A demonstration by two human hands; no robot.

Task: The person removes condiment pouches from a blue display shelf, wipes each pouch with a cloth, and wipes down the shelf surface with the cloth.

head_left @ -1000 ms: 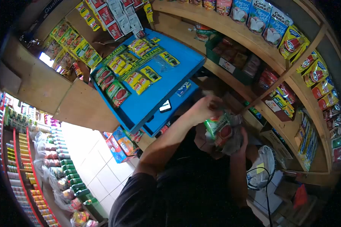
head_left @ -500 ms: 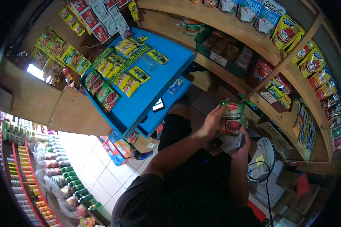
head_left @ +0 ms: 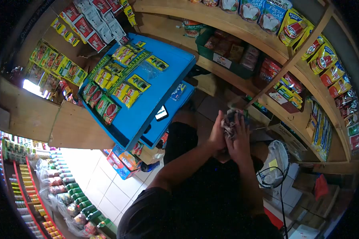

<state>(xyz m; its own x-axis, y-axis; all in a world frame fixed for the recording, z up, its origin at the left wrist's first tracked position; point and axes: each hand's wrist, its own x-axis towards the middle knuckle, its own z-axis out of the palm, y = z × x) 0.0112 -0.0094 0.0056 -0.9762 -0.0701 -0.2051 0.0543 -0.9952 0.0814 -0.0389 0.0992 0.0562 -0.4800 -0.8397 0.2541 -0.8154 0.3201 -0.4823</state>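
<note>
Beyond the blue tray's point(head_left: 163, 84) right edge, left hand point(head_left: 216, 134) and right hand point(head_left: 239, 145) clasp fingers round crumpled cloth point(head_left: 229, 124), seemingly wiping, next needing steady pressure.

You are in a cramped, dim shop corner, wood shelving on one side and daylight-bright tiles on the other.
To your right, wooden shelves point(head_left: 235, 27) sweep across the lens in curved tiers, crossed by a slanting wooden upright point(head_left: 313, 36). To your left stand bare plywood panels point(head_left: 73, 126), with a narrow bright patch of light point(head_left: 34, 87) above them and red-edged shelves point(head_left: 32, 167) below. Ahead of you, a blue tray stand point(head_left: 159, 93) has a second tier jutting out underneath. White floor tiles point(head_left: 119, 191) with visible joints glare almost blank toward the far left; beyond the stand, the dark floor point(head_left: 208, 108) sits in shadow.
</note>
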